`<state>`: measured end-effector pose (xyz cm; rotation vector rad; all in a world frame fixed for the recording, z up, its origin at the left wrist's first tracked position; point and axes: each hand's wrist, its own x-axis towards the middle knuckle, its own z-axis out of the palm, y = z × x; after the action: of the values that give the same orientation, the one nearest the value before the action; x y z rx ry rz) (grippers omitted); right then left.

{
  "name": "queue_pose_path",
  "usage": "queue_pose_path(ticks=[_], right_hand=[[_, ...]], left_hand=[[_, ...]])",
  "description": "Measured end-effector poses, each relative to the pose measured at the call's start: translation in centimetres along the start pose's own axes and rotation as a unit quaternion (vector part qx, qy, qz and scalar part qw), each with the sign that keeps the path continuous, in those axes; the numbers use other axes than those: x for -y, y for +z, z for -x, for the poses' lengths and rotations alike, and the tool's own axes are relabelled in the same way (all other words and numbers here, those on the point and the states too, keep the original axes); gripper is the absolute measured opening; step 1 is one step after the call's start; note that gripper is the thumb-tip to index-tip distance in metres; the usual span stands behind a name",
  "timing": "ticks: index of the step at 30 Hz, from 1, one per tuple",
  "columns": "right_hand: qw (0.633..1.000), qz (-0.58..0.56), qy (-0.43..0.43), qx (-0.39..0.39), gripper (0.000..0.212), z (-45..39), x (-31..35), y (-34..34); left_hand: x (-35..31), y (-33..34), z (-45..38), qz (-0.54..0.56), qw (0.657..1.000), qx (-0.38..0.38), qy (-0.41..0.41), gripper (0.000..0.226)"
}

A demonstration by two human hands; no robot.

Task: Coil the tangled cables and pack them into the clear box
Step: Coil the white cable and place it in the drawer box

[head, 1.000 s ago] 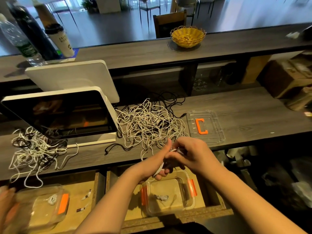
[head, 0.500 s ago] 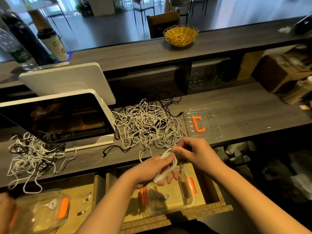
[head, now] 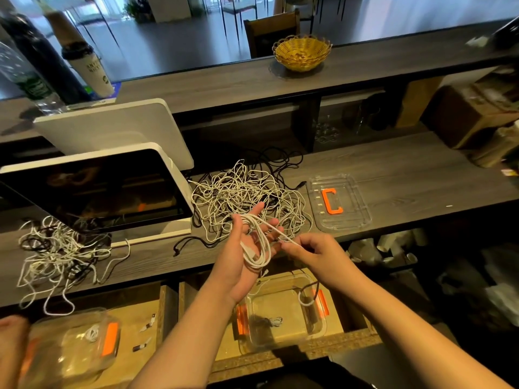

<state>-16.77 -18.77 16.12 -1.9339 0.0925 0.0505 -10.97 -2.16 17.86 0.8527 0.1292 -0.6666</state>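
Dark wood tabletop [head: 393, 175] carries a tangled cable pile [head: 247, 197]. Left hand [head: 244, 248] lies palm-up, fingers straight, white cable [head: 259, 248] looped around it; right hand [head: 311, 254] pinches its strand. Below, the clear box [head: 280, 318] holds what looks like one coil.

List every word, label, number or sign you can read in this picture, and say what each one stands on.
Paper cup: dark print in two lines, too blurred to read.
Plastic bottle: green label, print too small to read.
Clear lid: an orange clip shaped like a "C"; a part, not lettering.
Dark screen: reflections only, no text.
Nothing else carries writing.
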Motion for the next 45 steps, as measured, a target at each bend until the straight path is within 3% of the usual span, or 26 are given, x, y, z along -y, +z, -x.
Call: queue_pose_path(ticks=[7, 15, 21, 27, 32, 34, 36, 39, 42, 45], right_hand=[[0.996, -0.073, 0.036, 0.045, 0.021, 0.4, 0.5, 0.9], [0.991, -0.080, 0.081, 0.074, 0.012, 0.8, -0.2, 0.9], [0.994, -0.043, 0.072, 0.063, 0.013, 1.1, -0.5, 1.1], [0.981, -0.145, 0.118, -0.058, 0.039, 0.0, 0.7, 0.8], [0.943, -0.304, 0.128, -0.035, 0.036, -0.5, 1.3, 0.9], [0.968, -0.209, 0.129, -0.042, 0.036, -0.3, 1.1, 0.9], [0.992, 0.005, 0.119, -0.033, 0.032, -0.5, 0.3, 0.7], [0.972, 0.189, 0.138, 0.012, 0.016, -0.7, -0.2, 0.8], [0.977, 0.197, 0.079, 0.003, 0.020, -1.2, 1.1, 0.9], [0.997, -0.048, 0.056, 0.014, 0.027, -1.5, 3.1, 1.1]], left_hand=[[0.6, -0.4, -0.4, 0.080, 0.995, -0.042, 0.033, 0.053], [0.0, -2.9, -1.4, 0.109, 0.983, -0.123, 0.078, 0.053], [-0.5, -4.2, -2.0, 0.030, 0.974, -0.191, 0.115, 0.055], [0.1, -4.5, -1.4, -0.051, 0.968, -0.216, 0.121, 0.051], [0.1, -4.6, -1.2, -0.017, 0.968, -0.224, 0.115, 0.054], [-0.1, -4.7, -1.2, 0.029, 0.969, -0.217, 0.112, 0.055], [-0.5, -4.7, -1.2, 0.066, 0.970, -0.203, 0.113, 0.055], [-1.0, -3.5, -0.8, 0.052, 0.977, -0.170, 0.120, 0.048], [-0.4, -0.5, -0.7, 0.002, 0.987, -0.121, 0.109, 0.040], [1.0, 2.6, -0.6, -0.083, 0.986, -0.088, 0.111, 0.045]])
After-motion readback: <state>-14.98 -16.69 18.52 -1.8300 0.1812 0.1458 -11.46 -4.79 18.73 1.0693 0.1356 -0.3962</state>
